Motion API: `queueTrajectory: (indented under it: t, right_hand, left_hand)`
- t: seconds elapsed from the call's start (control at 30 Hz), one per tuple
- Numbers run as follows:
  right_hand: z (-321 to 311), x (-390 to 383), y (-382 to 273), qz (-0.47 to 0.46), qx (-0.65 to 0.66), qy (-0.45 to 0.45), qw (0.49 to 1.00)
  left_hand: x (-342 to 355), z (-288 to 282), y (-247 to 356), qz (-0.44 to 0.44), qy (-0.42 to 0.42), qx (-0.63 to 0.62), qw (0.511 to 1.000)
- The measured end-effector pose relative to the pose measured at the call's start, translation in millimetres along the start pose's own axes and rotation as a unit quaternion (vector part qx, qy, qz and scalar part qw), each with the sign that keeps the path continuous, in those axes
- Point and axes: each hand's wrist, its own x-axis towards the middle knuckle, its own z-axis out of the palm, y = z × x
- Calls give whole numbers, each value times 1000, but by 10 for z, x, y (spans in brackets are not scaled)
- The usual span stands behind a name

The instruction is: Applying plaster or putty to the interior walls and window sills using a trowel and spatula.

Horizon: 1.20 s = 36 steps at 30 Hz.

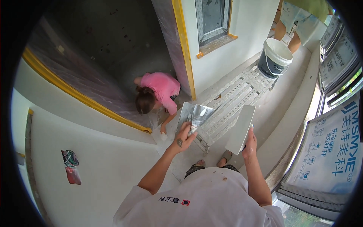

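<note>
While my two hands are working apart, my left hand (183, 140) is gripping the handle of a wide metal scraper (196, 112), fingers curling around it, and my right hand (249, 145) is clasping the edge of a pale, flat plate (241, 128), most of its fingers hiding behind. I am reaching both forearms forward, elbows bending, the plate tilting upright and the scraper's smooth blade catching light. Between and beyond my hands, a perforated, white-spattered platform (230, 104) is stretching away; farther past my right, a dark bucket (274, 62) with a white rim is standing. Ahead of my left, a co-worker in pink (163, 87) is bending low, one hand reaching down.
</note>
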Motion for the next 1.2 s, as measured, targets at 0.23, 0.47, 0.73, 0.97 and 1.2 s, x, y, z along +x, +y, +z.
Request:
queueTrajectory:
  t: [0.23,0.47,0.73,0.97,1.2]
  right_hand:
    - [345,-71,607,240,250,-188,919]
    - [657,-216,528,341,328,-345,811]
    - [136,162,154,207,352,-262,874]
    - [-181,1139,-787,-89,165,16,982]
    - [-649,2502,-1197,-199,189,-120,954]
  left_hand:
    - [185,-66,456,148,62,214,964]
    - [190,110,323,230,126,436,861]
    - [648,13,270,241,100,463,847]
    - [1560,101,162,-34,-180,-121,976]
    - [2977,908,748,3,-382,-149,912]
